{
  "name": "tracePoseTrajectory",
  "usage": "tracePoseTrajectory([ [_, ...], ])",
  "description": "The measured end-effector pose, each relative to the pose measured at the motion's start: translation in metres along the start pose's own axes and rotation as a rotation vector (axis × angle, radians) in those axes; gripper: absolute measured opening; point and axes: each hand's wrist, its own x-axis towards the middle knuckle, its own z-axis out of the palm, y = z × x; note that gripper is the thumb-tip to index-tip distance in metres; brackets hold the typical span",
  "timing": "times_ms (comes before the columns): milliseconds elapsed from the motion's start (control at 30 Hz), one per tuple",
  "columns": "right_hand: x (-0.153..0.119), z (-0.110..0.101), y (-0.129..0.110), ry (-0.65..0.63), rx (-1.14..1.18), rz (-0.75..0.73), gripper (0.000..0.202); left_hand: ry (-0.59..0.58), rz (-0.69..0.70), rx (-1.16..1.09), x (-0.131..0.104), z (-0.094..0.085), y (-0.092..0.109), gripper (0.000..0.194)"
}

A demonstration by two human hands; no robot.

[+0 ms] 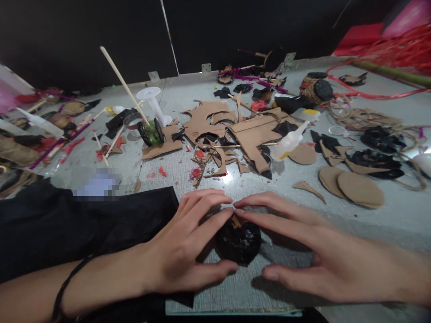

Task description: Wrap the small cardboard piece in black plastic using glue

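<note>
A round piece wrapped in shiny black material (239, 242) lies near the table's front edge, with a bit of brown cardboard showing at its top. My left hand (188, 242) rests around its left side, fingertips at the upper rim and thumb by the lower left. From the right, my right hand (303, 244) reaches over with its fingertips at the top of the piece, while its thumb is apart from it. Both hands have their fingers spread. Black cloth (134, 215) lies beneath and beside my left forearm.
Cardboard scraps (249, 134) cover the middle. Cardboard discs (360, 189), a glue bottle (290, 142) and twine (370, 117) lie to the right. A green roll (152, 133) with an upright stick and a white spool (155, 105) stand at the back left.
</note>
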Motion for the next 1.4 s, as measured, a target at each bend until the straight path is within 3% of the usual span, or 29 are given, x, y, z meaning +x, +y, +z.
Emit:
tracePoseTrajectory([
  [133,0.0015,0.0019,0.0003,0.041,-0.004,-0.035,0.076,0.011,0.000,-0.005,-0.0003,-0.0006,0.0008,0.066],
  [400,0.0001,0.0039,0.0027,0.054,-0.018,-0.084,0.058,0.028,0.030,0.032,-0.0009,-0.0002,-0.0024,0.071],
  [1000,0.0023,0.0010,0.0034,0.059,0.008,-0.080,0.067,0.056,0.050,-0.008,0.0005,-0.0006,-0.0031,0.077],
  [1400,0.0037,0.0017,0.0027,0.075,0.029,-0.109,0.058,0.043,0.044,-0.025,0.0014,-0.0012,-0.0015,0.068],
])
